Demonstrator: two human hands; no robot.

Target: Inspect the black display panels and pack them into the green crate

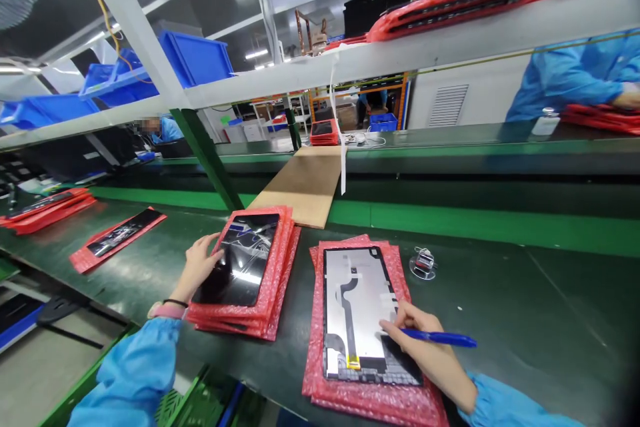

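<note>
My left hand (201, 263) grips the left edge of a glossy black tablet screen (245, 267), thumb over the glass. The screen lies face up on a stack of red bubble-wrap sleeves (283, 280). In my right hand (423, 340) is a blue pen (440, 337), held over the lower right part of a second tablet screen (367, 307). That one lies back side up, showing a silvery plate, a dark ribbon cable (349, 320) and a yellow-edged connector (353, 362). Under it is another pile of red bubble-wrap sleeves (370, 397).
A small clear round object (423, 264) sits on the green bench (525, 320) at right. A brown board (305, 187) stretches back between the stacks. Farther left lies another screen on red wrap (123, 233). A shelf beam (300, 77) crosses overhead. A blue-sleeved person (575, 73) works opposite.
</note>
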